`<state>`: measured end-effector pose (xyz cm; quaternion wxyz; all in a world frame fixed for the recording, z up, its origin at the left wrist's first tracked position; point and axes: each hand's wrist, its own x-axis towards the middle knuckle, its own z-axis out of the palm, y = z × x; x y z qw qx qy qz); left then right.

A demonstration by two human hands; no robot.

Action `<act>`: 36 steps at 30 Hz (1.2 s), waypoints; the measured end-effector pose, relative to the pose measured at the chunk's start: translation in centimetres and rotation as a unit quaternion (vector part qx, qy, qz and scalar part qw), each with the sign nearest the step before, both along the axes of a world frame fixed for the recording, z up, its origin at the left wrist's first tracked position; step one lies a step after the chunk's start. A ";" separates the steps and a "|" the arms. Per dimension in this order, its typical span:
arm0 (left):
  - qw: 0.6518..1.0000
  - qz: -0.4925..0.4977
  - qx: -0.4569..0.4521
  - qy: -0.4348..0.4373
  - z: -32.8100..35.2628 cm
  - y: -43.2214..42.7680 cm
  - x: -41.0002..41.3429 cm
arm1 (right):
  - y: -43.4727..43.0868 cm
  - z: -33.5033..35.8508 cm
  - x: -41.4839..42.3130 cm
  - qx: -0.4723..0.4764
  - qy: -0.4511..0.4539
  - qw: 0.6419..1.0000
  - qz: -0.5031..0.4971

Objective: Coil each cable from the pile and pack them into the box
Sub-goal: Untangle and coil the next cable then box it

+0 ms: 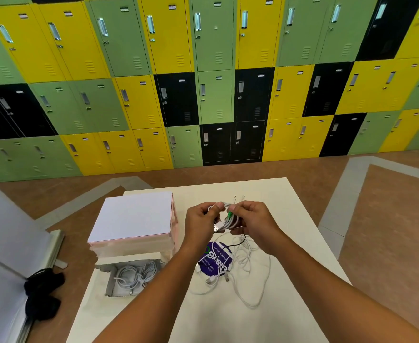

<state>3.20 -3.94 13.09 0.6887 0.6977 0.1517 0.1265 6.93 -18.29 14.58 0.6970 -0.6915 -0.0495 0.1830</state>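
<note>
Above the white table (290, 214) both hands hold one small coil of white cable (228, 220) with a green collar and a USB plug hanging down. My left hand (201, 225) pinches the coil's left side; my right hand (251, 220) pinches its right side, with two plug ends sticking up between the fingertips. Below them lies the loose pile of white cables (243, 268) with one thin black cable. The open box (112, 284) at the lower left holds several coiled white cables (134, 276).
The box's raised lid (134, 216) stands behind it, left of my hands. A purple round card (216, 258) lies under the pile. Dark cloth (42, 293) sits on the floor beside a grey panel at the left. Lockers line the far wall.
</note>
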 end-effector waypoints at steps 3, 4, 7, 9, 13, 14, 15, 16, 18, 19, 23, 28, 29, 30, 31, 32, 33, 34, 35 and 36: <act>1.000 0.015 0.009 -0.010 0.1 -0.4 -0.2 | 0.4 -0.2 -0.4 -0.019 0.010 1.000 0.000; 1.000 0.015 0.006 -0.013 0.2 -0.5 -0.4 | 0.5 -0.1 -0.4 -0.028 0.014 1.000 0.002; 0.998 -0.004 -0.056 -0.010 0.1 -0.4 -0.6 | 0.5 0.5 -0.3 -0.053 0.017 0.998 0.018; 0.994 -0.026 -0.107 -0.006 0.0 -0.1 -0.5 | 0.4 0.8 -0.2 -0.055 0.026 0.998 0.023; 0.997 -0.035 -0.070 -0.004 0.2 -0.2 -0.3 | 0.4 0.6 -0.4 -0.082 0.021 0.996 0.015; 0.998 -0.024 -0.059 -0.006 0.3 -0.2 -0.2 | 0.5 0.5 -0.5 -0.087 0.010 0.996 0.021; 0.999 -0.010 -0.050 -0.007 0.3 -0.1 -0.1 | 0.6 0.5 -0.6 -0.088 -0.005 0.996 0.029; 0.999 0.002 -0.041 -0.008 0.3 -0.1 -0.1 | 0.6 0.5 -0.6 -0.090 -0.020 0.995 0.034; 1.000 0.012 -0.023 -0.014 0.2 -0.1 0.0 | 0.7 0.6 -0.6 -0.101 -0.049 0.993 0.034; 1.000 0.011 -0.017 -0.017 0.2 -0.1 0.0 | 0.7 0.6 -0.6 -0.106 -0.061 0.992 0.032; 0.999 -0.009 -0.029 -0.019 0.6 -0.1 0.2 | 0.7 0.5 -0.4 -0.110 -0.095 0.989 0.029; 0.992 -0.013 -0.126 0.028 0.7 -0.2 0.2 | 0.8 0.3 0.0 -0.071 -0.076 0.994 -0.044; 0.989 -0.023 -0.141 0.040 0.7 -0.2 0.0 | 0.8 0.2 0.2 -0.065 -0.069 0.993 -0.062; 0.986 -0.037 -0.152 0.052 0.8 -0.2 -0.1 | 0.8 0.1 0.3 -0.062 -0.063 0.993 -0.076; 0.983 -0.049 -0.164 0.060 0.8 -0.1 -0.3 | 0.7 0.0 0.5 -0.058 -0.056 0.993 -0.082; 0.981 -0.055 -0.174 0.065 0.8 0.0 -0.5 | 0.6 -0.1 0.6 -0.051 -0.049 0.994 -0.084; 0.981 -0.054 -0.176 0.066 0.7 0.1 -0.6 | 0.6 -0.2 0.8 -0.043 -0.041 0.995 -0.083; 0.982 -0.050 -0.168 0.068 0.7 0.2 -0.6 | 0.6 -0.3 0.8 -0.034 -0.030 0.996 -0.081; 0.984 -0.044 -0.156 0.070 0.6 0.3 -0.6 | 0.6 -0.4 0.9 -0.026 -0.016 0.996 -0.079; 0.986 -0.039 -0.143 0.073 0.5 0.4 -0.5 | 0.6 -0.5 0.9 -0.016 -0.001 0.997 -0.077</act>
